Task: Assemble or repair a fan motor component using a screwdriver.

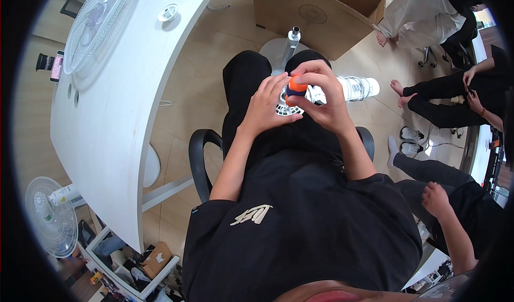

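Observation:
Between my knees is a white fan motor housing (281,109) with a ring of slots, partly covered by my fingers. My left hand (262,106) curves around its side, thumb and fingers gripping it. My right hand (329,99) pinches a thick orange and dark-blue tool handle (296,92), seen nearly end-on over the housing. Whatever tip it has is hidden. A white fan body with a control panel (357,88) extends to the right past my thigh. Beyond my hands, a silvery fan pole (291,43) rises from a round white base (266,49).
On the white table (115,120) at the left lie a fan grille (99,20) and a small round white part (168,13). An open cardboard box (310,18) stands ahead. Several people sit along the right. Another white fan (52,216) stands at the lower left.

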Demonstrator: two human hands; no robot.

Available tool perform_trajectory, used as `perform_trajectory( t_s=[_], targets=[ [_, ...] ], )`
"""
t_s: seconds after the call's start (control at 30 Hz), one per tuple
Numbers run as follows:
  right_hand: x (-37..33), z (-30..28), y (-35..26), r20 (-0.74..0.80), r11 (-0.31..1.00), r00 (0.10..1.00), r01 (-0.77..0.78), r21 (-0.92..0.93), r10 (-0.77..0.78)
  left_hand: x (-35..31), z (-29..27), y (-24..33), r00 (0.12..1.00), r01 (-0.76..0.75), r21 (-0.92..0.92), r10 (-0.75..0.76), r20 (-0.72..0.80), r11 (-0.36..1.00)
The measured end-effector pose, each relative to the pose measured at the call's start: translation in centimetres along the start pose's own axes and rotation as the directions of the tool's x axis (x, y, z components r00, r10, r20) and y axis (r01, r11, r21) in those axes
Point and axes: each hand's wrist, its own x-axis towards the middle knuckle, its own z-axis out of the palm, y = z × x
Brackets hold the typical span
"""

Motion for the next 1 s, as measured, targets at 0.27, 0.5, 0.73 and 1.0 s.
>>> perform_trajectory(
  t_s=[0.27, 0.5, 0.73, 1.0],
  targets=[
    [0.7, 0.1, -0.8, -0.001, 0.994, 0.999, 0.048, -0.1, -0.048, 0.0, -0.1, 0.0, 0.998, 0.043, -0.044, -0.042, 0.038, 0.998],
    [-0.3, 0.3, 0.0, -0.038, 0.994, 0.999, -0.003, -0.112, -0.002, 0.0, -0.2, 0.1, 1.0, 0.017, -0.002, -0.017, 0.016, 1.0],
    [0.4, 0.0, -0.8, -0.012, 0.991, 1.0, 0.026, -0.128, -0.028, -0.1, 0.0, 0.1, 1.0, 0.017, -0.035, -0.018, -0.016, 0.999],
    [-0.9, 0.1, 0.4, 0.001, 0.991, 0.997, -0.071, -0.112, 0.072, 0.0, -0.1, 0.1, 0.999, 0.038, -0.004, -0.038, 0.034, 0.999]
  ],
)
